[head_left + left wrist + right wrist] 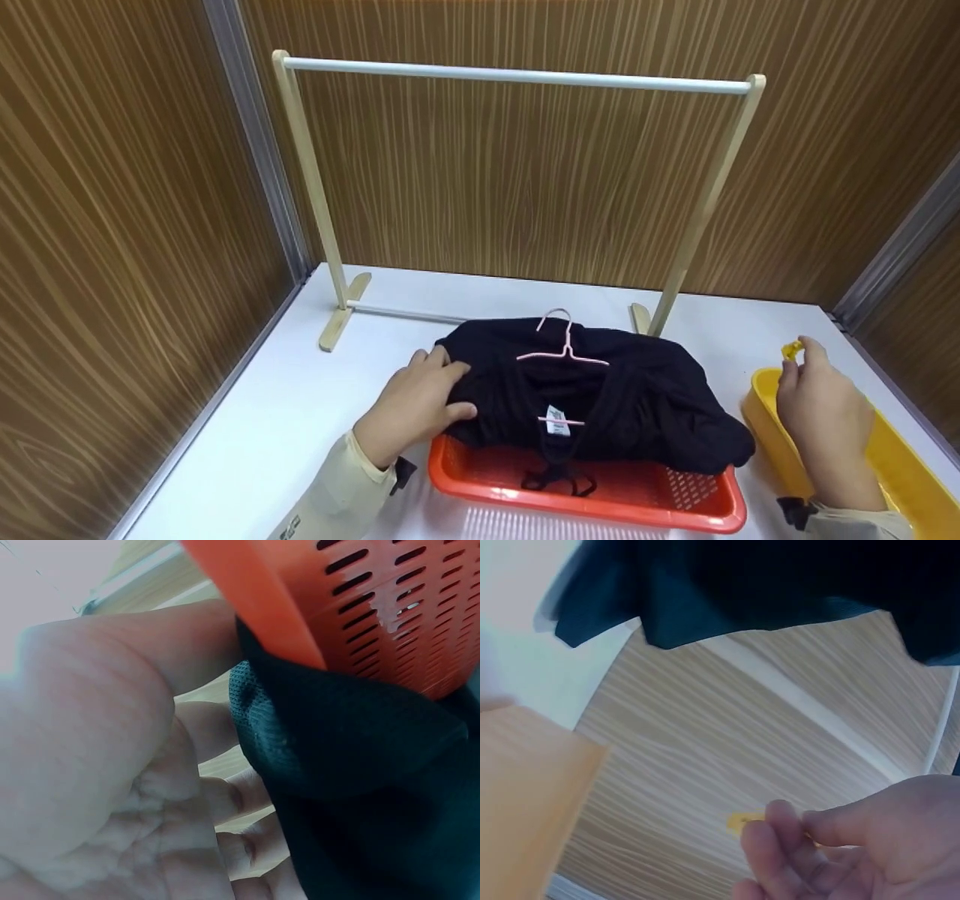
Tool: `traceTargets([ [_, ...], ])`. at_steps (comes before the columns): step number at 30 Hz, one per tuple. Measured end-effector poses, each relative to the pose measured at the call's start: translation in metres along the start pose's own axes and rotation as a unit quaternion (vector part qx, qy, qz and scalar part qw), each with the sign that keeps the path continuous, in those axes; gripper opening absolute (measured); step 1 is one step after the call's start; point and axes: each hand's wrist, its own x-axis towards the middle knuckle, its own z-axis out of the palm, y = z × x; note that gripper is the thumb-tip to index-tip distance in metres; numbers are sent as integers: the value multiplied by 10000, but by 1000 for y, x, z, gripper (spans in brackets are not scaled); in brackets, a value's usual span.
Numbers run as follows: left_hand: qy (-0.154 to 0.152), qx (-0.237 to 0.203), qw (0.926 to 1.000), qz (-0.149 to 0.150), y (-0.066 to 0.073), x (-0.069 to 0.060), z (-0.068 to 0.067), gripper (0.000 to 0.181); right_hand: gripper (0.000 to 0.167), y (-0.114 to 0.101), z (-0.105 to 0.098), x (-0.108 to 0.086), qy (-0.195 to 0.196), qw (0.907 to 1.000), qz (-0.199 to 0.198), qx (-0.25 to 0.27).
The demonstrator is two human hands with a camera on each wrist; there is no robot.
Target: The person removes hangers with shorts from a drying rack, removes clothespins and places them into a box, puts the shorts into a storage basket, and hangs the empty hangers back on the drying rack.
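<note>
At far left, a wood-grain panel (135, 225) rose beside a white table (247, 427), on which the left foot of a pale wooden rack (311, 172) stood, its white rail spanning the space behind the work. A person's left hand (416, 397), reaching from a light sleeve (326, 484), rested on the left edge of a black garment (480, 390), fingers relaxed and spread, the thumb apart from them and near the rim of a red basket (637, 516). In the left wrist view, the fingertips disappeared behind the dark cloth.

At center, the garment lay draped over the basket's far side, between the two hands and in front of the rack. A pink hanger (568, 352) sat at its neckline, hook upward and tilted to the left, its shoulders running under the fabric and its lower bar crossing a white label (556, 426). Dark cords (559, 474) dangled into the basket, whose perforated side showed below the cloth. The rack's right post dropped behind the garment.

At right, the person's right hand (829, 416) pinched a small yellow piece (791, 349) between thumb and forefinger, well clear of the garment. The hand was poised above a yellow bin (770, 412), which stood on the table just beside the garment's right end.
</note>
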Motion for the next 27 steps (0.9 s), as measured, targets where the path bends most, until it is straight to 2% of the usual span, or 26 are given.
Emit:
traceTargets([
  [9,-102,-119,9999,-15,-2,2,1,59,48,15,14,9,11,9993,70,-366],
  [16,-58,-99,9999,61,-3,1,1,59,47,26,25,15,-614,9962,329,-520],
  [22,-14,-87,9999,130,-3,1,1,59,46,35,31,20,-1175,9894,489,-697],
  [27,-14,-129,9999,110,-4,1,1,58,46,42,35,24,-1341,9874,479,-693],
])
